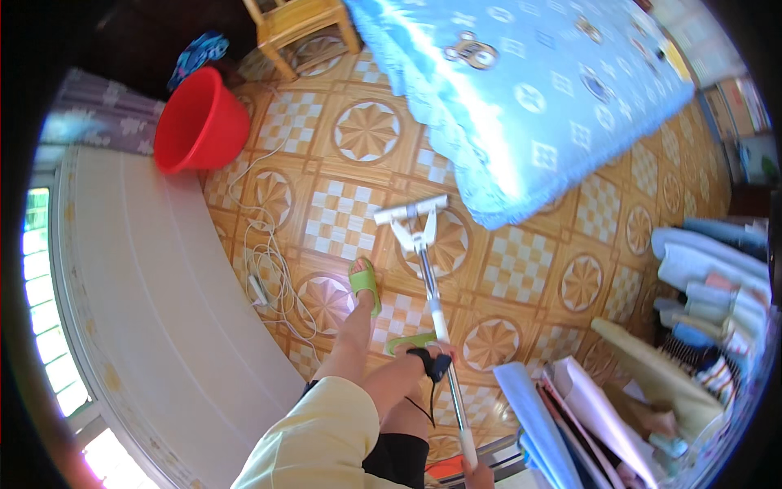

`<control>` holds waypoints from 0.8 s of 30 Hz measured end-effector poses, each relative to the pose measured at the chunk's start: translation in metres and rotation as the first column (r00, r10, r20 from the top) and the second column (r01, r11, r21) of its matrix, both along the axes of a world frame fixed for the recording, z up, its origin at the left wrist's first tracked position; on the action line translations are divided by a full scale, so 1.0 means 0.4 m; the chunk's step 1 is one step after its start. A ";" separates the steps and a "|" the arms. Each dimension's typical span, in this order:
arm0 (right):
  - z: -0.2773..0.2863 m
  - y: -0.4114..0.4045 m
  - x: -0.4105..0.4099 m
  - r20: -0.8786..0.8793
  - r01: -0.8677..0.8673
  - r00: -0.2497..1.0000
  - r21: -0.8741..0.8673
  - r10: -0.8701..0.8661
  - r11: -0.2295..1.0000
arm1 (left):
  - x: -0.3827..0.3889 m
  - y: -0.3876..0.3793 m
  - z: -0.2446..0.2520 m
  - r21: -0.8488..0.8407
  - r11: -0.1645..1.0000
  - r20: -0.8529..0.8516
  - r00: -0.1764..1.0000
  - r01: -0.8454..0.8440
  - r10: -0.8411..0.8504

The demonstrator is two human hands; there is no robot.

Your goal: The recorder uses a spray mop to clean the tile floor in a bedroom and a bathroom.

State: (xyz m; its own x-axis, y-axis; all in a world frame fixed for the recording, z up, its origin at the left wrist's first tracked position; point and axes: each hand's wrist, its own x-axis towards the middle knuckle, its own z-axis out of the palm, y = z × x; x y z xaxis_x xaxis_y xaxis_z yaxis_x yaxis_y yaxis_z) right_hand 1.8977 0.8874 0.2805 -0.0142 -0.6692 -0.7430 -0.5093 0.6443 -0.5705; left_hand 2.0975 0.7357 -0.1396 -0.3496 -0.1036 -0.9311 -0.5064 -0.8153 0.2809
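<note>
A sponge mop [456,397] with a white and steel pole slants across the floor in front of me. Its wide white head [410,210] lies on the patterned tiles, close to the corner of the bed's hanging cover. Around the middle of the pole, my left hand [441,351] is closed; a black device with a cable is strapped to that wrist. My right hand [480,475] grips the pole's upper end at the bottom edge of the view and is partly cut off. My feet, in green slippers [365,284], stand left of the pole.
A blue patterned bedcover [519,104] drapes towards the floor. At the left are a red bucket [223,131] and a tangled white cable [278,275] with a power strip [258,290]. A wooden chair [305,27] stands behind. Hanging clothes [708,287] and fabric items [544,422] crowd the right.
</note>
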 end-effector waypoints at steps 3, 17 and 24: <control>-0.161 -0.029 -0.062 -0.372 0.005 0.927 0.129 0.044 0.992 | -0.285 -0.278 0.204 -0.319 0.942 -0.134 0.979 0.104 -0.153; -0.253 -1.146 0.429 0.044 -0.087 0.996 0.272 0.077 0.959 | 0.285 -1.120 0.336 -0.188 0.640 0.049 0.643 -0.745 0.764; -0.175 -0.893 0.279 -0.009 -0.212 0.973 0.346 0.229 0.914 | 0.212 -0.834 0.276 0.016 0.809 -0.047 0.807 -0.588 0.588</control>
State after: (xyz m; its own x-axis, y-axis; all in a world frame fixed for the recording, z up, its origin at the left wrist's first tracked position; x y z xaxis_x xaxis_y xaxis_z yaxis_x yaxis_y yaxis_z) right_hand 2.0094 0.5301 0.2106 0.0629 -0.3657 -0.9286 -0.6824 0.6632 -0.3074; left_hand 2.1824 0.4021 -0.0290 -0.2650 -0.3031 -0.9154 0.0839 -0.9530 0.2913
